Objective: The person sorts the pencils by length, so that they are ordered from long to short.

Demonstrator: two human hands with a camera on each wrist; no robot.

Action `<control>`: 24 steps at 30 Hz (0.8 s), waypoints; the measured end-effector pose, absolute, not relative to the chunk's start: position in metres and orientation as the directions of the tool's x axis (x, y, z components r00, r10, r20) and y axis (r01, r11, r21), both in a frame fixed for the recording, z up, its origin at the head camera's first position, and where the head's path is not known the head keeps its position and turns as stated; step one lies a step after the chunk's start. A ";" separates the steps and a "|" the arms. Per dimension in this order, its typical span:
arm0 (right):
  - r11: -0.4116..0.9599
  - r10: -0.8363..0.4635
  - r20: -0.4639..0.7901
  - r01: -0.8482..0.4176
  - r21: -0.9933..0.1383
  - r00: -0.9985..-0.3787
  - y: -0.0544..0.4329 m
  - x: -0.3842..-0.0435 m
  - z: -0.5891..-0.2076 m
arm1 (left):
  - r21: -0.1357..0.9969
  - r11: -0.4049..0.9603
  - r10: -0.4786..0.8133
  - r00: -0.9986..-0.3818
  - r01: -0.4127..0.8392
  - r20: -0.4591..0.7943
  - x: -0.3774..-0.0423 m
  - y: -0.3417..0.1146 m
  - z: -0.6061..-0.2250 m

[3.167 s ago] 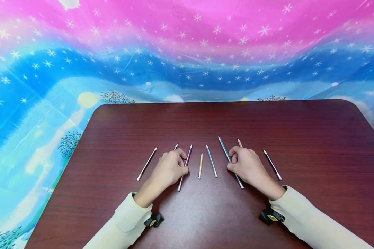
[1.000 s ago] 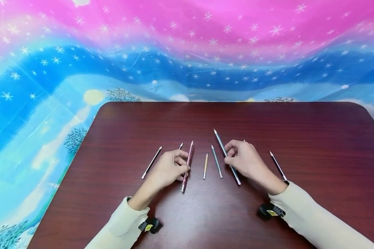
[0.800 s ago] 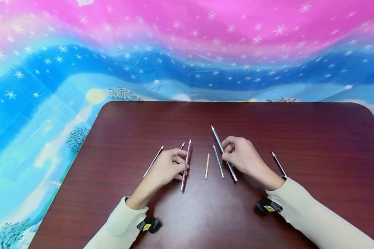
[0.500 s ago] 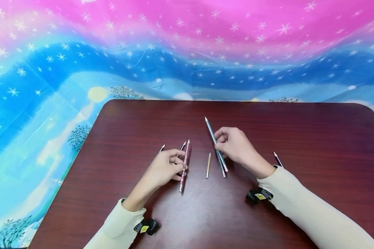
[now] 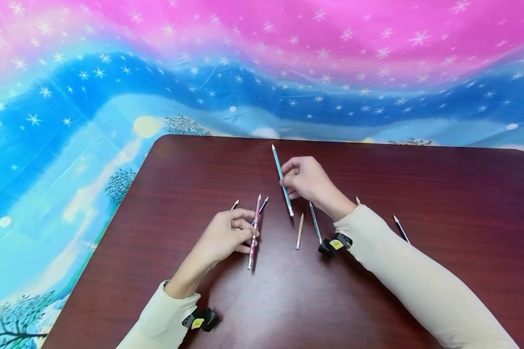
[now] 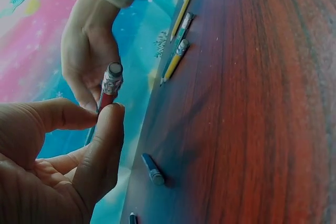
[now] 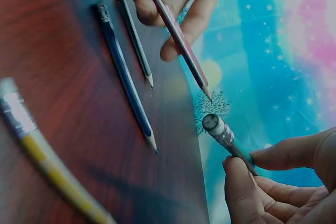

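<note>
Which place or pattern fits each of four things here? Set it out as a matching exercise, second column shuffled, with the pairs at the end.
1. Pink pencil
2. Teal pencil
3. Short yellow pencil
4. Backdrop

A. Lying on the table
B. In the right grip
C. Patterned with snowflakes
D. In the left grip

Pairs: 1-D, 2-B, 3-A, 4-C

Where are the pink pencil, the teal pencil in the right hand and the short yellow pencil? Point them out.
Pink pencil (image 5: 252, 250): head view, barrel toward the eraser end.
Teal pencil (image 5: 287, 199): head view, barrel toward the eraser end.
Short yellow pencil (image 5: 300, 231): head view, middle of the barrel.
</note>
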State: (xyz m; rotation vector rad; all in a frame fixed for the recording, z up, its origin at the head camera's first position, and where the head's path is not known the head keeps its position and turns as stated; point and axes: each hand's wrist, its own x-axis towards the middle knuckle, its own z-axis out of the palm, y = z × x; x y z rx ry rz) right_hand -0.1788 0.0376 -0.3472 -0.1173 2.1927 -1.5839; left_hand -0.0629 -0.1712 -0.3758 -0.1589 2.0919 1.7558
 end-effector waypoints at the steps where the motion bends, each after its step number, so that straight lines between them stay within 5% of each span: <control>1: 0.330 -0.309 -0.297 0.191 -0.925 -0.904 0.034 -0.182 -0.348 | 0.919 0.201 0.169 -0.912 -0.339 -0.373 -0.063 -0.172 -0.376; 24: 0.172 -0.195 -0.370 0.339 -0.925 -0.908 -0.033 -0.237 -0.377 | 0.922 0.158 0.158 -0.912 -0.354 -0.377 -0.061 -0.180 -0.374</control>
